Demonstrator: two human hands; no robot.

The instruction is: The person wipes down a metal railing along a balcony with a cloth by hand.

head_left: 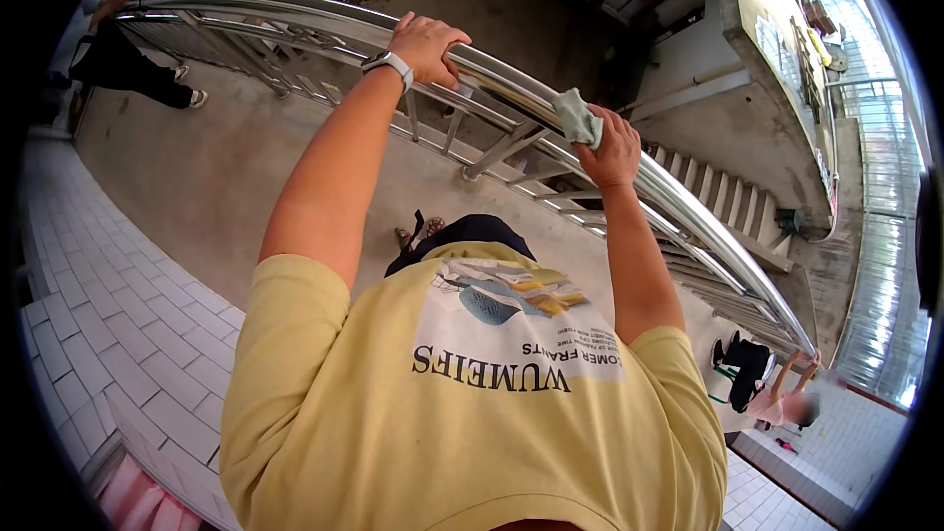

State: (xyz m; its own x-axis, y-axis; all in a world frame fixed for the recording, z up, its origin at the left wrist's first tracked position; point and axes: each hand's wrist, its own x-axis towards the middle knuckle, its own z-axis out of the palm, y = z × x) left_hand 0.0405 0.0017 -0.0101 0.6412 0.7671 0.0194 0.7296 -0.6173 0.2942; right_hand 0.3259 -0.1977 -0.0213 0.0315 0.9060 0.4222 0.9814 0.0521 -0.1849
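Observation:
A polished metal railing (511, 90) curves across the view in front of me. My left hand (425, 49), with a watch (389, 67) on its wrist, is closed over the top rail, its fingers bent around the metal. Farther right along the same rail, my right hand (616, 147) grips a pale green cloth (576, 119). The cloth lies against the top rail, bunched up, and part of it is hidden under my fingers.
Behind the railing, concrete stairs (723, 192) run beside a lower floor. At far left a person in dark trousers (133, 69) stands at the railing. At lower right another person (777, 398) reaches to the rail end. White tiles (128, 305) cover the wall behind me.

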